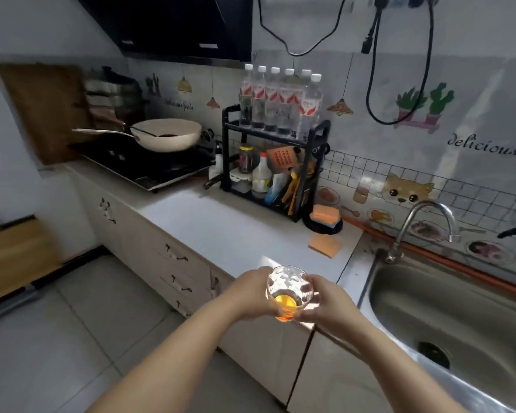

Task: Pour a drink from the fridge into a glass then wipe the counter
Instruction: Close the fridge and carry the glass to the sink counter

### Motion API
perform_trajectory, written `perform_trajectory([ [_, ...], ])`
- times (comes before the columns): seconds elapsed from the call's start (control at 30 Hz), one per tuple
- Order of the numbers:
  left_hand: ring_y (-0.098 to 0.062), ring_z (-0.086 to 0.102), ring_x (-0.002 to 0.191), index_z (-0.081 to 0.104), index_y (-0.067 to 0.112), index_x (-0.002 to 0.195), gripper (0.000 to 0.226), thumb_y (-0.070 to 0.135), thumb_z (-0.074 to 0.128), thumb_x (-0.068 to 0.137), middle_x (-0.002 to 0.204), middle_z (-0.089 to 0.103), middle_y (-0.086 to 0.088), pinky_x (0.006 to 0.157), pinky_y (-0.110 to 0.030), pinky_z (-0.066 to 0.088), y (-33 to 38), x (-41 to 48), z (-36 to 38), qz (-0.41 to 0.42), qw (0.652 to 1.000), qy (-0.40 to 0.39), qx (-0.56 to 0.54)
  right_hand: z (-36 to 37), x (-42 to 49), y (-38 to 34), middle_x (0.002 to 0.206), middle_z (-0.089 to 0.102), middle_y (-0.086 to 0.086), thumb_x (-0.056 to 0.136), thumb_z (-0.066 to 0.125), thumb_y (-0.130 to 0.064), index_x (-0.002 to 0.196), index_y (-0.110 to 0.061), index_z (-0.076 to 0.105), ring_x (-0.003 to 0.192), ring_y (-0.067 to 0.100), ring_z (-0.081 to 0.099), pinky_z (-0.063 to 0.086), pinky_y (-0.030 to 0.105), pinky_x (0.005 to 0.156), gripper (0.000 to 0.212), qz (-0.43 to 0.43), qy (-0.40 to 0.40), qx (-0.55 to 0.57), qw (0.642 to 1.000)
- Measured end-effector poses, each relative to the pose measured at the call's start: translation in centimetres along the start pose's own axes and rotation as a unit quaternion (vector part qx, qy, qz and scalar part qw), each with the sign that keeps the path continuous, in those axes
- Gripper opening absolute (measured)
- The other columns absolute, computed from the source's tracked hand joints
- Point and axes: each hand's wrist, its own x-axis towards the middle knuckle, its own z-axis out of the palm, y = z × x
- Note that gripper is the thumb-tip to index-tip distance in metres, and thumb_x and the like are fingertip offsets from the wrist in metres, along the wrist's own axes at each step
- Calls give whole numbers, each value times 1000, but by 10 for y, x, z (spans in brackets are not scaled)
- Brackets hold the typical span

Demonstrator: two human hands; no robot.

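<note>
Now both hands cup a clear dimpled drinking glass [289,289], the left hand [255,293] wrapped around its left side and the right hand [328,299] around its right, fingers closed against the wall so the glass is held between them. A little amber-orange drink [285,305] sits in the bottom of the glass, well below the rim. The glass is at the near edge of the white countertop [221,228]; whether its base rests on the surface or hangs just above it I cannot tell.

Taking the glass as the landmark: beyond it on the countertop lies a flat orange cleaning cloth [323,245], apart from the hands. Just behind that cloth, an orange sponge [324,214] rests on a round black holder [322,226]. Further back from the glass stands a black two-tier metal rack [276,168], with a row of clear white-capped water bottles [280,99] on its top shelf and assorted bottles and utensils below. To the right of the glass is a stainless steel sink [447,317] with a curved chrome tap [423,225] at its back edge. Far to the back left of the glass, a cream-coloured frying pan [169,137] sits on a black hob [149,166].
</note>
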Motion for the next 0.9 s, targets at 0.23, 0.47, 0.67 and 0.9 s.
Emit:
perform_trajectory([
  [0.23,-19,60,109,51,17,125,67,22,82,66,117,64,-1,91,-29,49,-40,125,-24,-46,999,-12,-25,-1,140,21,113,56,-2,66,81,-17,132,-15,42,91,7,54,45,11,65,76,9,-15,-6,1000],
  [0.47,-21,56,114,42,13,134,78,24,81,67,126,59,-5,94,-31,47,-65,224,-41,-50,999,-20,-4,-6,239,30,100,63,-15,56,78,-47,113,-26,54,85,-2,60,42,15,72,65,-18,-3,-16,1000],
  [0.67,-21,56,112,42,16,131,76,29,81,67,125,60,-3,93,-30,45,-93,287,-38,-41,997,-61,-14,-8,286,30,79,54,-32,44,53,-64,84,-46,51,74,-18,52,40,-1,68,44,8,15,2,1000],
  [0.9,-16,56,111,45,24,129,71,31,79,68,123,61,5,91,-27,46,-122,340,-30,-22,993,-110,-23,13,331,54,106,65,-11,62,79,-19,117,-24,55,100,12,64,50,26,85,61,97,22,6,995],
])
